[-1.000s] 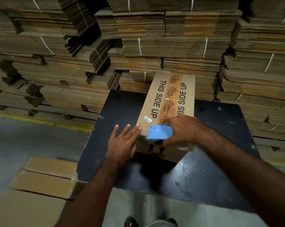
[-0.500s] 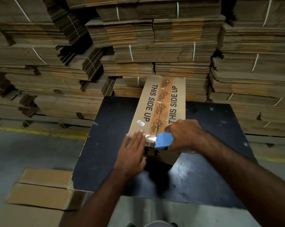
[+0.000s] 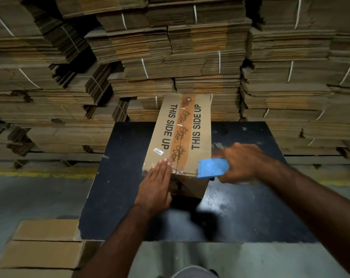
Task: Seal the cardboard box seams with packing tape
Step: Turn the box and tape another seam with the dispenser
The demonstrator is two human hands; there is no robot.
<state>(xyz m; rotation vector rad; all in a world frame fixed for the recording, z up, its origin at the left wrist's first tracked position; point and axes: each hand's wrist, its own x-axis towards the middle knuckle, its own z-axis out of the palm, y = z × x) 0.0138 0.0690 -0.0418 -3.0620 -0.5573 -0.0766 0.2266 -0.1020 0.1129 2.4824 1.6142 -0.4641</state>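
Note:
A long cardboard box [image 3: 166,135] printed "THIS SIDE UP" lies on a black table [image 3: 117,187], with a brown printed tape strip along its top seam. Clear packing tape [image 3: 183,171] runs across the box's near top edge. My left hand [image 3: 157,184] lies flat with straight fingers over the near left corner, pressing the tape end down. My right hand [image 3: 241,162] grips a blue tape dispenser [image 3: 212,168] just off the box's near right corner. The roll itself is hidden behind my hand.
Tall stacks of bundled flat cartons [image 3: 170,53] wall in the far side and both flanks. Flattened cardboard sheets [image 3: 43,249] lie on the concrete floor at the lower left. A yellow floor line [image 3: 39,174] runs left of the table.
My right hand has drawn the dispenser rightward along the near edge, from the box's middle to past its right corner. My left hand moved onto the left corner and stayed pressing there.

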